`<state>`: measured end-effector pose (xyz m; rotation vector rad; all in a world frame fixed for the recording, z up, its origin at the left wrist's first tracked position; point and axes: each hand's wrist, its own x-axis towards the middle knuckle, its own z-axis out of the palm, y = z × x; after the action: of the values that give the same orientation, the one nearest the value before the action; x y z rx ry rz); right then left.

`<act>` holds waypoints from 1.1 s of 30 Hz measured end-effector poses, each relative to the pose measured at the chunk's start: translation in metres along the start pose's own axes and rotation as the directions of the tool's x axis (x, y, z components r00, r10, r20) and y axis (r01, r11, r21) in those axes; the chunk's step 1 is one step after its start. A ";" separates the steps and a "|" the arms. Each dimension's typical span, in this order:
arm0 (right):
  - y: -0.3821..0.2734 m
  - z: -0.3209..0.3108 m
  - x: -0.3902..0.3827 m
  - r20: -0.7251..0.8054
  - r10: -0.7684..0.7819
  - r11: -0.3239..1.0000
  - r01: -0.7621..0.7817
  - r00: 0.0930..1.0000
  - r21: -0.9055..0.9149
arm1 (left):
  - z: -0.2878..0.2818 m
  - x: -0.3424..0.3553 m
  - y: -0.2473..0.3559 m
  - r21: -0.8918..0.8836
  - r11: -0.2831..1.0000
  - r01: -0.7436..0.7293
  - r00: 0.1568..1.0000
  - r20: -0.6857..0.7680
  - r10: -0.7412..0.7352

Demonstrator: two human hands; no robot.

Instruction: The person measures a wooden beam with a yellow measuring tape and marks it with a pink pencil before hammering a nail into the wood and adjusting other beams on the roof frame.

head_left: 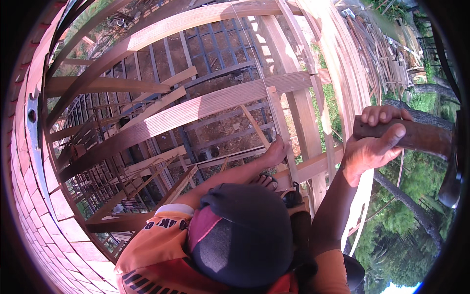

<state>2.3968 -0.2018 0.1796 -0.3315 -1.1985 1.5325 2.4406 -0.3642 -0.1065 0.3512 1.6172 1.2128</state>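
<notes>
A hammer (423,138) is gripped in my right hand (377,142), raised at the right; fingers and thumb wrap round its brown wooden handle, and its metal head lies near the picture's rim. My left hand (275,152) is lower and farther in, closed round a narrow wooden batten (278,115) that runs up beside a wide beam. Fingertips behind the batten are partly hidden. Orange sleeves lead to both arms. Between them a dark cap (242,240) fills the lower middle and covers what lies beneath.
Long curved-looking timbers (166,117) cross an open roof frame, with ground and laid-out bars far below. A pale wooden edge (342,63) runs along the right. Reddish tiles (36,215) line the left. A sandalled foot (266,182) rests among the beams. Trees (406,196) stand at right.
</notes>
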 end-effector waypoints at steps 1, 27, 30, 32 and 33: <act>0.004 -0.003 -0.008 -0.006 -0.001 1.000 0.001 1.000 -0.016 | 0.004 0.001 0.005 0.000 1.000 0.008 1.000 0.020 -0.008; 0.055 -0.029 -0.087 -0.133 0.843 0.466 -0.832 0.521 -0.302 | 0.007 0.002 -0.006 -0.068 0.990 -0.125 0.991 -0.066 0.120; -0.008 0.001 0.001 -0.004 0.268 0.946 -0.264 0.963 -0.186 | 0.004 0.001 0.000 -0.072 0.997 -0.033 0.998 -0.056 0.029; -0.038 0.005 0.041 0.044 -0.155 0.982 0.159 0.987 -0.105 | 0.003 0.000 0.008 -0.075 0.997 0.005 1.000 -0.023 -0.007; -0.028 0.005 0.030 0.041 -0.143 0.983 0.147 0.989 -0.106 | 0.002 0.000 0.007 -0.059 0.998 -0.004 1.000 -0.012 0.004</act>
<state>2.3990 -0.1822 0.2158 -0.2844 -1.3070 1.3548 2.4399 -0.3595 -0.1006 0.3109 1.5881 1.2648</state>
